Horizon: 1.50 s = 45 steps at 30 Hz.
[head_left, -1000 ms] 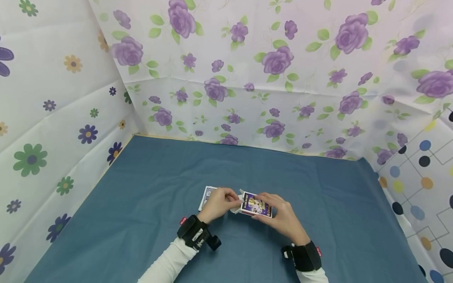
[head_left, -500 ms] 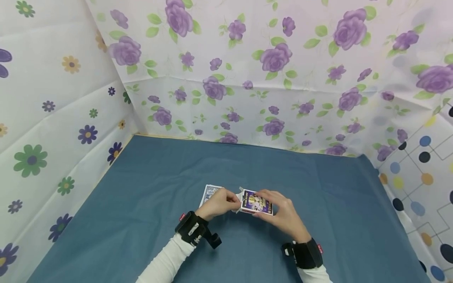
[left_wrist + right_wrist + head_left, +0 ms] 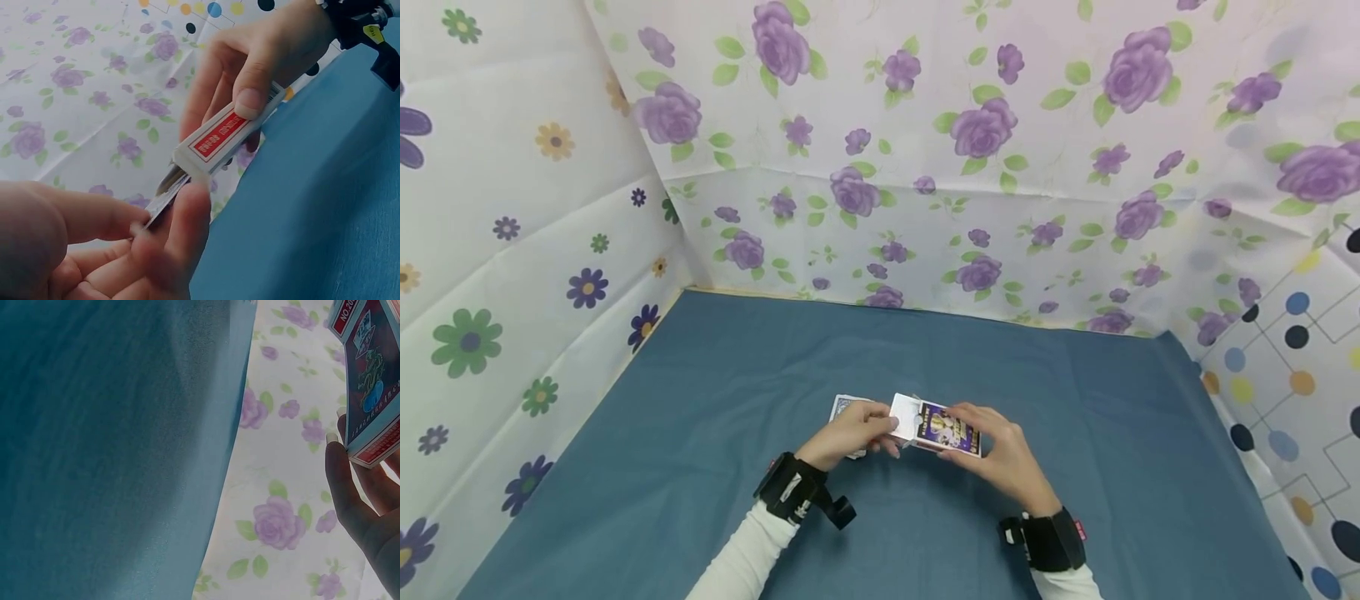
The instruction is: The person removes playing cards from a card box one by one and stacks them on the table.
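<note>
In the head view my right hand point(image 3: 1003, 454) holds a playing-card box point(image 3: 951, 429) with a purple printed front. Its thumb lies along one narrow side, fingers on the other. My left hand point(image 3: 850, 433) pinches a white flap point(image 3: 906, 414) at the box's open end. From the left wrist, the box point(image 3: 219, 134) shows a red-labelled side, and the thin flap point(image 3: 164, 203) runs between left thumb and fingers. Blue-backed playing cards point(image 3: 844, 405) lie on the cloth, partly hidden behind the left hand. The right wrist view catches only part of the box point(image 3: 374, 375).
A blue cloth point(image 3: 760, 350) covers the table. Flowered sheets point(image 3: 880, 150) hang behind it and along the left, and a dotted sheet point(image 3: 1300, 400) hangs on the right. Both wrists wear black camera straps point(image 3: 793, 487).
The left hand has drawn back slightly leftward and turned, so more of the white flap shows. The right hand and box have stayed nearly in place.
</note>
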Each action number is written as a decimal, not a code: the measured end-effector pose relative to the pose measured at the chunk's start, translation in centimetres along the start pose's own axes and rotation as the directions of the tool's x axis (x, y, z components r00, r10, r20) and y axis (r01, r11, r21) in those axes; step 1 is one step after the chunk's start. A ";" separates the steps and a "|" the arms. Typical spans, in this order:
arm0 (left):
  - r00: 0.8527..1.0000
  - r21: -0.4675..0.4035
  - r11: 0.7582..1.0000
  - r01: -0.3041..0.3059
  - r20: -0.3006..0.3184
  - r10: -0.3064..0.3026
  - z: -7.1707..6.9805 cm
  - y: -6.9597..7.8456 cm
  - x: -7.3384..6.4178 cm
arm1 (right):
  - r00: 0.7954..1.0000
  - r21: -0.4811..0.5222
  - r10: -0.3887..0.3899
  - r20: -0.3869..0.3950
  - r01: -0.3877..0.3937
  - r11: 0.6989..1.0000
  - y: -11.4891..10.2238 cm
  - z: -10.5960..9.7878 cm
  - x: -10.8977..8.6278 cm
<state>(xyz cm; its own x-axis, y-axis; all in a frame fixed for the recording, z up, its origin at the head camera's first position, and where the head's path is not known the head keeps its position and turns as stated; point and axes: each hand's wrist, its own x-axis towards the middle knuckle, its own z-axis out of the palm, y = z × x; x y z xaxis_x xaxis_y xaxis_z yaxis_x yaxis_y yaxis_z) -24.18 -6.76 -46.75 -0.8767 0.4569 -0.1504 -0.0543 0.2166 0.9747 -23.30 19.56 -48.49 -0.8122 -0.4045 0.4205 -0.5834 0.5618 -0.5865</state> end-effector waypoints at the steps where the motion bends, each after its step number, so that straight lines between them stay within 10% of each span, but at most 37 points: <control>1: 1.000 -0.029 1.000 0.000 0.006 0.001 -0.1 0.0 0.0 | 1.000 -0.001 0.001 0.000 -0.001 1.000 0.0 0.0 0.0; 26: 0.972 -0.357 0.934 -0.005 -0.223 -0.080 -3.1 -1.5 -1.7 | 1.000 -0.017 0.014 -0.013 -0.014 1.000 0.3 0.4 0.0; 45: 0.829 -0.110 0.986 0.122 -0.535 -0.162 -4.7 -3.6 -0.6 | 0.999 -0.024 0.040 0.007 -0.040 0.999 0.6 0.6 -0.2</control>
<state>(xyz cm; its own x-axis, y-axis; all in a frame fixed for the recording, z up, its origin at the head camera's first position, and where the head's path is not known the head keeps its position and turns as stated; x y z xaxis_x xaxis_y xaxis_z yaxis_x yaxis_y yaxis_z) -25.67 -11.87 -49.37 -0.9738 -0.1179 -0.1946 -0.2133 0.1744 0.9613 -23.48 19.56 -49.28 -0.8351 -0.3866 0.3914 -0.5501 0.5948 -0.5862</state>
